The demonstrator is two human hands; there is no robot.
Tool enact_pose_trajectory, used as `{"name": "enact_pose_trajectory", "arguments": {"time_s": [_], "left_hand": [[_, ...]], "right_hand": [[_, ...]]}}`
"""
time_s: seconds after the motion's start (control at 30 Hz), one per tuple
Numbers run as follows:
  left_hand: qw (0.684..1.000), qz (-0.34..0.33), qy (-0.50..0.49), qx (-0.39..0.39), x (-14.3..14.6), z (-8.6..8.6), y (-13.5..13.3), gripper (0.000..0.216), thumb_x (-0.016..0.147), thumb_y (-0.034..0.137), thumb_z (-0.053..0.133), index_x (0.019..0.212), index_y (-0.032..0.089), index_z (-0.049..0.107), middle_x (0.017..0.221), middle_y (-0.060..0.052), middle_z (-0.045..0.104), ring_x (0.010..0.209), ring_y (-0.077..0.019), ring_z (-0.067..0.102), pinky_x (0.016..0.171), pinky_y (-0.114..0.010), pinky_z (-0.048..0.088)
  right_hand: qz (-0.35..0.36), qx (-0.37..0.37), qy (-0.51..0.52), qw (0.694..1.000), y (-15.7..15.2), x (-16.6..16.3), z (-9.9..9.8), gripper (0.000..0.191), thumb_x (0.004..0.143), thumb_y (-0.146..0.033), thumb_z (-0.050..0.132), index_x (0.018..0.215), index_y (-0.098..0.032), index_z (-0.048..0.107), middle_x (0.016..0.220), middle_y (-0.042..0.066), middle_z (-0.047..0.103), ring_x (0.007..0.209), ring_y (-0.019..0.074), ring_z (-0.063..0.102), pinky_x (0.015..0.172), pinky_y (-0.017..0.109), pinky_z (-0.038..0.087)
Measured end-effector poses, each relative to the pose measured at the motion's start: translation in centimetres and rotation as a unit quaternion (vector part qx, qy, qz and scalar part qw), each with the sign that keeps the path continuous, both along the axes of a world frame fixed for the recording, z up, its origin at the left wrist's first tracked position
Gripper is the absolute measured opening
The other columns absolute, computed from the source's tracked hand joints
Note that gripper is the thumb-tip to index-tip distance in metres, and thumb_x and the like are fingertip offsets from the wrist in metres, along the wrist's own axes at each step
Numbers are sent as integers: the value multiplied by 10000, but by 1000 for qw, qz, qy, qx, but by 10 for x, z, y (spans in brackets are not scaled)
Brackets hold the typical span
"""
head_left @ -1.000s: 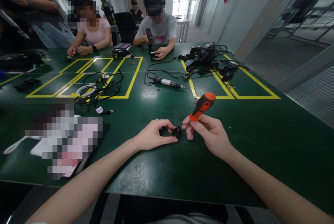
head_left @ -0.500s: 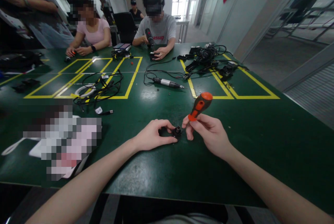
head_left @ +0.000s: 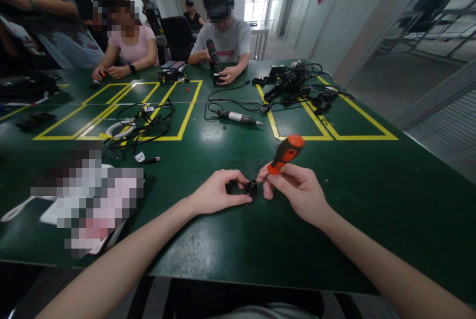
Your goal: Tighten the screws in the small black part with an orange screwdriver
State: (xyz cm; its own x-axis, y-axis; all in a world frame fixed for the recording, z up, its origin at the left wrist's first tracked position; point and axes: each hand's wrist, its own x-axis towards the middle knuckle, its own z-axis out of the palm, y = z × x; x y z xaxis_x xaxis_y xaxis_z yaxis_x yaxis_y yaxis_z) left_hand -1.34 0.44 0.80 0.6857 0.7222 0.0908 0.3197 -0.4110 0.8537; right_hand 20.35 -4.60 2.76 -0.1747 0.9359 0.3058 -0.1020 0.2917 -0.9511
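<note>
My left hand (head_left: pixel 217 192) rests on the green table (head_left: pixel 372 200) with thumb and fingers closed round a small black round part (head_left: pixel 252 187). My right hand (head_left: pixel 295 191) grips a screwdriver with an orange and black handle (head_left: pixel 286 152). The handle slants up and to the right; its tip points down at the black part and is hidden behind my fingers.
A silver-and-black power tool (head_left: pixel 238 118) with its cable lies beyond my hands. Tangled black cables (head_left: pixel 143 125) lie to the left and more cables (head_left: pixel 297 83) at the far right, inside yellow floor-tape boxes. A blurred-out object (head_left: pixel 92 200) sits near left. Other people sit across the table.
The screwdriver handle has shifted slightly, and my right hand has edged a little closer to the black part. My left hand stays in place.
</note>
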Motion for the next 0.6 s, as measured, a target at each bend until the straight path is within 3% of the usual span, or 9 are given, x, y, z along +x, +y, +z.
{"name": "enact_pose_trajectory", "arguments": {"time_s": [0.13,0.33,0.47,0.6], "left_hand": [[1000,-1,3,4,0,1,-1,221,814,353,809,915,180,716,873,1,737,774,-141,633,797,-270,480],[1000,-3,-8,7,0,2,0,217,829,355,798,925,177,719,878,-3,737,803,-144,648,802,-262,475],[1000,-6,-13,3,0,0,0,213,838,357,788,920,173,720,870,-3,732,791,-138,645,777,-254,466],[1000,-2,-12,-2,0,0,0,224,830,367,786,926,175,721,874,-6,736,773,-136,631,771,-255,470]], "right_hand": [[1,-7,28,1000,0,-2,-4,274,946,-459,726,989,-192,688,764,34,744,566,146,686,553,291,603],[-1,4,13,1000,-1,-2,-3,244,932,-412,754,865,-195,665,745,27,727,558,131,652,556,282,586],[10,-6,7,1000,0,-1,-1,288,957,-463,712,888,-184,694,692,9,673,542,134,647,548,281,577],[21,-23,40,999,1,-1,-4,333,962,-522,683,965,-189,678,810,39,727,579,142,683,569,292,599]]}}
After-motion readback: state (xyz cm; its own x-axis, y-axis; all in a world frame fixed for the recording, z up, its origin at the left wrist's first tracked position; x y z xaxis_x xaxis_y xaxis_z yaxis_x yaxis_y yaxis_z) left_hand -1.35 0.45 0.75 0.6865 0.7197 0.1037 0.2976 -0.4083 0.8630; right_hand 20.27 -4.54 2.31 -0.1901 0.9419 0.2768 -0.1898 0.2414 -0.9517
